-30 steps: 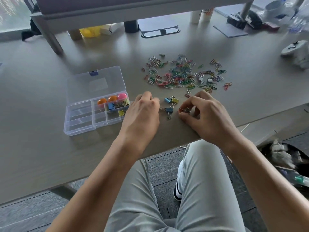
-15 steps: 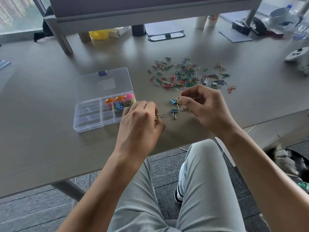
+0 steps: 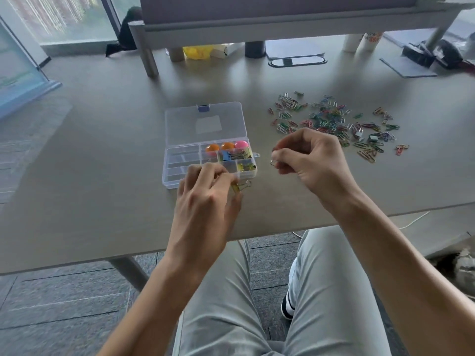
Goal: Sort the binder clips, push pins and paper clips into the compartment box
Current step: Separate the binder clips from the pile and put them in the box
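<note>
A clear compartment box (image 3: 180, 160) lies open on the grey table, its lid (image 3: 205, 122) folded back. Orange and pink push pins (image 3: 227, 146) fill a far compartment; blue and yellow binder clips (image 3: 235, 155) lie in the right-hand ones. My left hand (image 3: 208, 199) hovers at the box's near right corner, pinching a yellow binder clip (image 3: 237, 187). Raised just right of the box, my right hand (image 3: 308, 156) grips binder clips; only a wire handle (image 3: 272, 162) shows. A scatter of coloured paper clips (image 3: 331, 122) lies on the table beyond my right hand.
A shelf leg (image 3: 146, 52) stands behind the box. Cups (image 3: 365, 41), a dark cylinder (image 3: 254, 48), a yellow bag (image 3: 198, 51) and grey pads (image 3: 408, 66) sit along the back. The table's front edge (image 3: 282, 232) runs just below my wrists.
Both hands picked binder clips off the table in front of me and lifted them. They have moved left toward the box; no loose binder clips lie before me now.
</note>
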Tool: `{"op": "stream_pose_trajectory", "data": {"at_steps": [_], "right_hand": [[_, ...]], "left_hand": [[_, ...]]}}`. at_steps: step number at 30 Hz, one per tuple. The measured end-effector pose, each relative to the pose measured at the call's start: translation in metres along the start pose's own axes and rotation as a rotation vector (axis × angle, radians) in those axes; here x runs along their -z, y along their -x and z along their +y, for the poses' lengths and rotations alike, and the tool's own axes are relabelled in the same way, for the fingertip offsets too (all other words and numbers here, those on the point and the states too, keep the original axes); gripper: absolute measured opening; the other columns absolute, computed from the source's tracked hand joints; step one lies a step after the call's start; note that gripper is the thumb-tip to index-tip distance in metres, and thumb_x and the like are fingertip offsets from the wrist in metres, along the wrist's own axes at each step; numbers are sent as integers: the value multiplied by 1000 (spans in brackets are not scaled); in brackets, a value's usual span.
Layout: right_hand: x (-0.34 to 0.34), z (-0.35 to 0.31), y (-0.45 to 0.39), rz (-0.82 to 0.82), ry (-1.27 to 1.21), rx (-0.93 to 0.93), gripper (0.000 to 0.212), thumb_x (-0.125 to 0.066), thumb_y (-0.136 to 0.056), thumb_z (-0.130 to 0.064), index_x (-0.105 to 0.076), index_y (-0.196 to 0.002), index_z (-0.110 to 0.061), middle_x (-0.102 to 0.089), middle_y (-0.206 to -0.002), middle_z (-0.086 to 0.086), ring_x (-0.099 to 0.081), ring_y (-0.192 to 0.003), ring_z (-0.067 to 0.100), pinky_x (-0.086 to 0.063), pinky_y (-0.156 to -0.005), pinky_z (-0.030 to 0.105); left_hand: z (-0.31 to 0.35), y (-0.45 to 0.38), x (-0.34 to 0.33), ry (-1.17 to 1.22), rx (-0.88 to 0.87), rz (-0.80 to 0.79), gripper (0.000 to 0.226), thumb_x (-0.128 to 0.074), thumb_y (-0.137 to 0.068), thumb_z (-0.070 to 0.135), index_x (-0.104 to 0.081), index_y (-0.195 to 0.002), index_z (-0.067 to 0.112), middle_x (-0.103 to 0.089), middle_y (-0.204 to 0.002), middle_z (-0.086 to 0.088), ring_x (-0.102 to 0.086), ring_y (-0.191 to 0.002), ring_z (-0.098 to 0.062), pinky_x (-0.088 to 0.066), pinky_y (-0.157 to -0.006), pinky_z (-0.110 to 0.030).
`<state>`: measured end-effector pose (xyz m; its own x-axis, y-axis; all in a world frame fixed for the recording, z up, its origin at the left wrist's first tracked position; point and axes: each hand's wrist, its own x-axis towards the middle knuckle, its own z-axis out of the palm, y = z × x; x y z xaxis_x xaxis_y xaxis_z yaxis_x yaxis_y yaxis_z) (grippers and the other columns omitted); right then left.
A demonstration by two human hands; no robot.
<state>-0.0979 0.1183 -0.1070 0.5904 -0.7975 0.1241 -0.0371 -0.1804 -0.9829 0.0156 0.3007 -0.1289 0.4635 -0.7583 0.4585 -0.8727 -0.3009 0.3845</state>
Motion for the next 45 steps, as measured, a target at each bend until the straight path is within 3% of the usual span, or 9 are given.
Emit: {"op": "stream_pose_trajectory", "data": {"at_steps": [4, 8, 12, 18, 23, 31, 45], "right_hand": [[-26, -8, -4, -50, 4, -6, 10, -73, -87, 4, -74, -94, -3, -76, -76, 15, -73, -67, 22, -64, -70, 37], [-45, -12, -9, -89, 197, 48, 8, -83, -83, -10, -78, -86, -14, -76, -71, 3, -70, -61, 9, -55, -60, 23], [-56, -14, -12, -97, 385, 112, 6, -88, -80, -23, -82, -82, -22, -74, -68, -8, -58, -55, -5, -45, -56, 10], [-67, -12, -13, 32, 626, 150, 10, -87, -76, -33, -78, -76, -28, -70, -63, -14, -66, -60, 1, -59, -64, 30], [-74, -14, -12, 46, 748, 144, 12, -84, -78, -39, -76, -74, -31, -68, -64, -17, -63, -65, 2, -51, -62, 27], [-80, -11, -5, 66, 843, 178, 11, -80, -82, -40, -76, -76, -30, -69, -68, -15, -63, -69, 5, -41, -58, 24], [-76, -5, -6, -1, 843, 188, 6, -77, -82, -33, -73, -82, -29, -70, -75, -14, -61, -72, 7, -38, -59, 25]], "left_hand": [[-19, 8, 3, -19, 9, -42, 19, -65, -93, 27, -70, -105, 13, -56, -138, -5, -41, -138, -25, -35, -112, -46], [-23, 9, -1, 40, -16, -89, 17, -59, -95, 32, -67, -101, 19, -50, -151, -4, -29, -150, -19, -19, -123, -50], [-24, 9, -2, 66, -20, -87, 13, -62, -95, 30, -66, -102, 20, -52, -150, -1, -33, -148, -18, -19, -123, -51], [-26, 11, -2, 86, -12, -80, 15, -62, -95, 29, -65, -106, 19, -53, -149, -2, -40, -144, -18, -22, -122, -49], [-25, 13, -2, 61, -28, -85, 19, -58, -96, 32, -64, -108, 18, -54, -147, -2, -42, -142, -19, -24, -121, -48], [-26, 13, -3, 39, -35, -73, 19, -55, -98, 32, -64, -105, 18, -55, -145, -2, -43, -141, -19, -26, -120, -48], [-26, 13, -3, 20, -29, -77, 23, -52, -100, 32, -65, -107, 16, -56, -145, -4, -43, -141, -20, -25, -120, -48]]}}
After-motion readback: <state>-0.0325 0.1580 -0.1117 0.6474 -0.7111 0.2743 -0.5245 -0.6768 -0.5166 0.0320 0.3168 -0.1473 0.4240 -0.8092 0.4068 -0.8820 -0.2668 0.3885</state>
